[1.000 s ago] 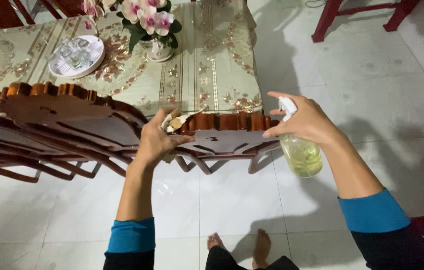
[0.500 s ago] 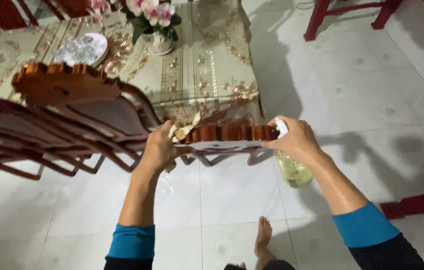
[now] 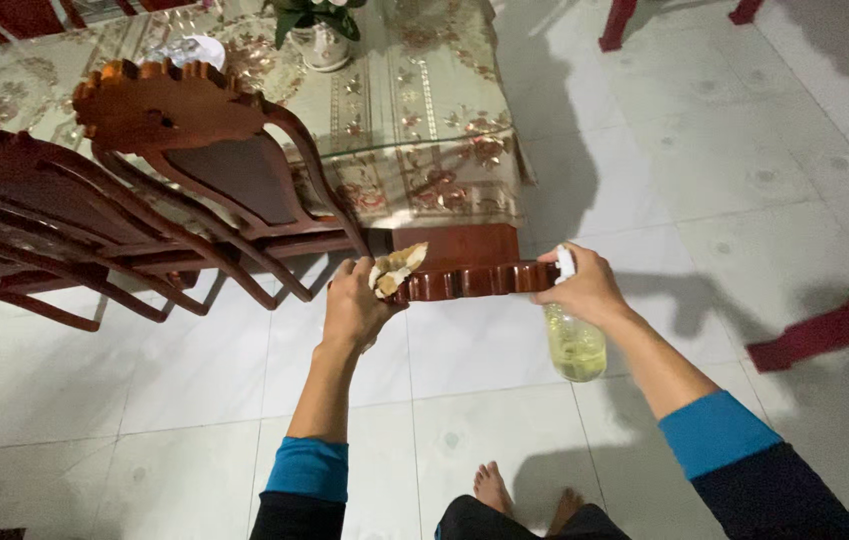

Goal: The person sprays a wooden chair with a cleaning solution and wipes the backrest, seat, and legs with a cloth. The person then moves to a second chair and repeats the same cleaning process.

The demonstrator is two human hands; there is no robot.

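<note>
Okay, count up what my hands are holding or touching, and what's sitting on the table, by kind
Clear plastic spray bottle with yellowish liquid, in the right hand: 1
Crumpled tan cloth, in the left hand: 1
Carved red-brown wooden chair top rail, under both hands: 1
White flower pot on the table: 1
Total: 4

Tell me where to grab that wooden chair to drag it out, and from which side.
Grip the carved top rail of the wooden chair, from the tiled-floor side, palms over its ends. The rail lies level and exposed there. The left hand, holding a cloth, and the right hand, holding a spray bottle, already sit at those ends.
</note>
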